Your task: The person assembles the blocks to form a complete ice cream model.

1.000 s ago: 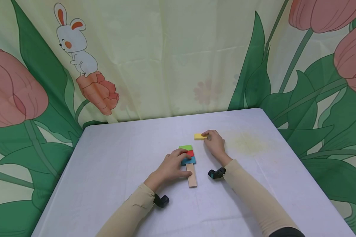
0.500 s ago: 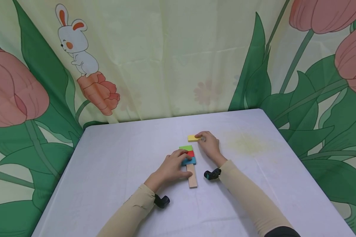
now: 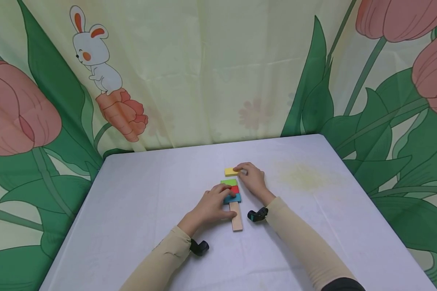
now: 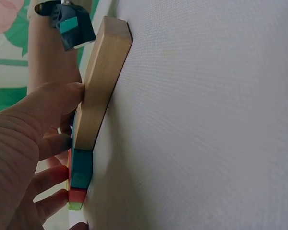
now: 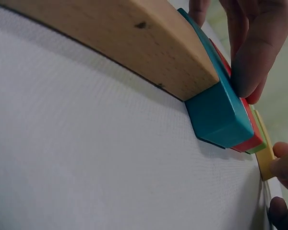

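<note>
On the white-covered table, a plain wooden block points toward the person, with a blue block, a red block and a green block lying crosswise in a row beyond its far end. My left hand rests over this row: its thumb touches the wooden block and its fingertips lie on the blue and red blocks. Just beyond the green block, my right hand pinches a yellow block by its right end. In the right wrist view the yellow block stands close behind the green one.
The white tablecloth spreads around the blocks, with a faint yellowish stain at the right. A curtain printed with tulips and a rabbit hangs behind the table. Each wrist carries a small black camera.
My right hand has moved left and slightly nearer with the yellow block, bringing it behind the green block. My left hand has stayed on the row.
</note>
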A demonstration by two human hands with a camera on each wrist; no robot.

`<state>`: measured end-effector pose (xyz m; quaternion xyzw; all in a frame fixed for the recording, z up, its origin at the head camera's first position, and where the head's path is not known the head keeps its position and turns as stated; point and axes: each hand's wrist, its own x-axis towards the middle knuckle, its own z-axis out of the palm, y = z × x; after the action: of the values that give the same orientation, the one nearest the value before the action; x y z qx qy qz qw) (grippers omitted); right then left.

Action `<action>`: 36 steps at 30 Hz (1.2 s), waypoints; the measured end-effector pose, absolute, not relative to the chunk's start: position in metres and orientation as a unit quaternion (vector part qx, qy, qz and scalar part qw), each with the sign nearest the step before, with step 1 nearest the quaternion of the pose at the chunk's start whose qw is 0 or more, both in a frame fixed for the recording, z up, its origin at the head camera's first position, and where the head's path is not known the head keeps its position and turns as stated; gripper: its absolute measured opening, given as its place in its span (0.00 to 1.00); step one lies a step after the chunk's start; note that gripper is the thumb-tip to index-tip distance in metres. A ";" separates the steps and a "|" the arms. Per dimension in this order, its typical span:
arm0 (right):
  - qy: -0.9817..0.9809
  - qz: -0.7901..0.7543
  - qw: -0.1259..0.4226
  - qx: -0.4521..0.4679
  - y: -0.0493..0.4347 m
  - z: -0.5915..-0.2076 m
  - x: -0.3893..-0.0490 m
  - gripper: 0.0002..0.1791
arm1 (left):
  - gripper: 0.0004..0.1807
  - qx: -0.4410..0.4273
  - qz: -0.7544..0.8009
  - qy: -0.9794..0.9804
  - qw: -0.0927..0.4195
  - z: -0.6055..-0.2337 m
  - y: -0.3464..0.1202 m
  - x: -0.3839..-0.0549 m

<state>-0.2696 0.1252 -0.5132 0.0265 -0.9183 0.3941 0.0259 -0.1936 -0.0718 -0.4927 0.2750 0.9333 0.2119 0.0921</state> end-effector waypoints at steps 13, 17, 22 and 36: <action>-0.919 0.390 0.025 0.045 0.118 -0.512 -0.270 0.11 | 0.29 0.277 0.213 0.933 0.090 -0.491 -0.072 -0.194; -0.918 0.392 0.026 0.050 0.116 -0.512 -0.269 0.11 | 0.29 0.278 0.213 0.932 0.090 -0.491 -0.072 -0.194; -0.918 0.391 0.027 0.056 0.115 -0.512 -0.268 0.11 | 0.29 0.278 0.215 0.932 0.089 -0.493 -0.072 -0.193; -0.870 0.492 -0.005 0.008 0.125 -0.514 -0.269 0.19 | 0.20 0.150 0.452 0.873 0.104 -0.488 -0.079 -0.211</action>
<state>-0.2692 0.1247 -0.5139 0.0077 -0.8704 0.4923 -0.0045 -0.2114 -0.0787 -0.4877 0.1495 0.8734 0.4515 0.1042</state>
